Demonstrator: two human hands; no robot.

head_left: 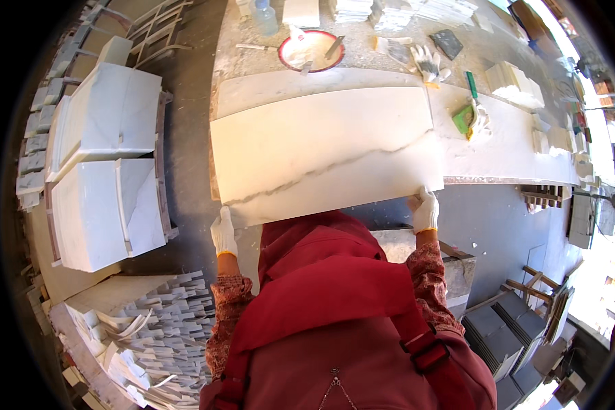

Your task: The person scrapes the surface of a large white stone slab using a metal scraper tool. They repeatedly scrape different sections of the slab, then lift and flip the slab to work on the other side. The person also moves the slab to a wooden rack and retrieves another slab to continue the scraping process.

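Left hand (223, 233) and right hand (425, 209), white-gloved, each holding a near corner of one grey-veined white stone slab (321, 140), over worktable's (236, 58) near left corner. Red-rimmed basin (288, 56) beyond slab.

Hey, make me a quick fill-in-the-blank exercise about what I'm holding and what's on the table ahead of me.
1. The left hand and the right hand both wear white ____.
2. Between them is a pale slab, whose grey vein climbs from its lower-left corner toward its ____ edge.
3. On the table, the bowl has a rim coloured ____.
4. In the picture, the clear bottle stands farther ____ than the bowl.

Missing words: gloves; right; red; left.
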